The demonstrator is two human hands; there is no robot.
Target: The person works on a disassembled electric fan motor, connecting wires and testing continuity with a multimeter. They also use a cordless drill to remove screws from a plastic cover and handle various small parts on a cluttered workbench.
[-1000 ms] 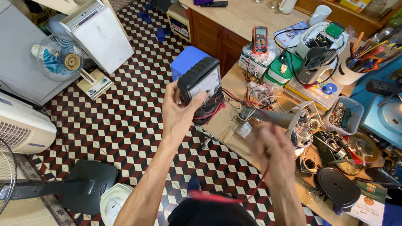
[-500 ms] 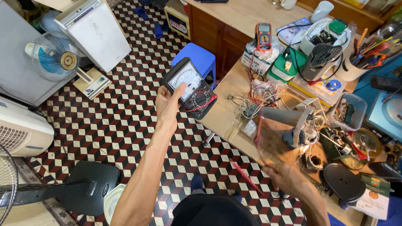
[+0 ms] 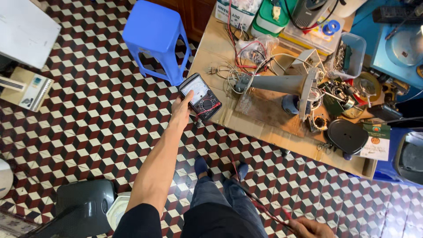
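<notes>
Your left hand point(image 3: 181, 107) holds the meter point(image 3: 200, 96) out at arm's length, its fingers clamped on the meter's left edge and underside. The meter sits at the near-left corner of the desk point(image 3: 260, 117), dial face up toward you, and whether it rests on the desk edge or hangs just above it cannot be told. Its long axis runs on a slant, from the pale scale window at the upper left down to the selector knob at the lower right, so the knob end points in over the desk while your hand has the floor side.

Your right hand point(image 3: 308, 228) is low at the bottom edge, well apart from the meter, its fingers closed on a red probe point(image 3: 288, 215); thin red and dark leads point(image 3: 246, 189) run from there past your legs up toward the meter. The left hand is plainly the nearer one to the meter.

Farther along the desk lie a grey fan stem point(image 3: 282, 83), tangled wires point(image 3: 246, 55) and a black round base point(image 3: 347, 136). A blue stool point(image 3: 154, 33) stands just left of the desk.
</notes>
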